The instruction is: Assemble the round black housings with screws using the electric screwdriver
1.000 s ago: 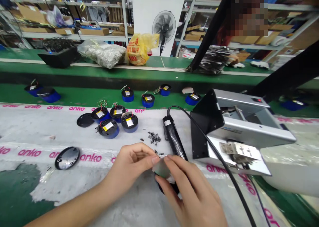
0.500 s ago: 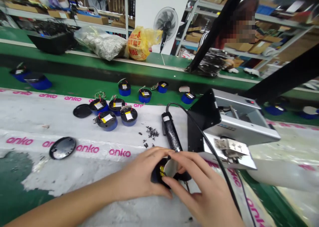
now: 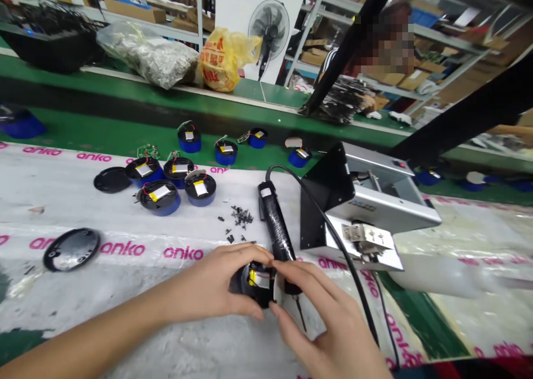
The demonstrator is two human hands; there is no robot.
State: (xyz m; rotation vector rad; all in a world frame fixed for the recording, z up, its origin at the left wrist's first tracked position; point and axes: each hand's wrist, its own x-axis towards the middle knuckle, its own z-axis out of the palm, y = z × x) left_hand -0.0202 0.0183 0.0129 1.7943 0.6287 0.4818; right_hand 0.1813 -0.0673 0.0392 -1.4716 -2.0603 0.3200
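Note:
My left hand (image 3: 220, 282) is wrapped round a round dark housing (image 3: 250, 288), and inside it a silver battery with yellow tape (image 3: 259, 279) shows. Between the thumb and fingers of my right hand (image 3: 325, 312), a pale round disc (image 3: 278, 288) stands on edge at the housing's right side. My fingers hide part of both pieces. Just behind and right of my hands lies a black electric screwdriver (image 3: 278, 229), its bit pointing toward me. Small black parts (image 3: 241, 217) are scattered to the screwdriver's left.
Several blue-and-black housings with batteries (image 3: 160, 197) stand at left and on the green strip behind. A black round cover (image 3: 71, 249) lies at left, another (image 3: 111, 180) beside the housings. A silver machine (image 3: 375, 201) stands at right, the screwdriver's cable (image 3: 333, 235) before it.
The disc has tilted away to the right, so the battery inside the housing shows more. The whole view has shifted, and the items at left sit further left.

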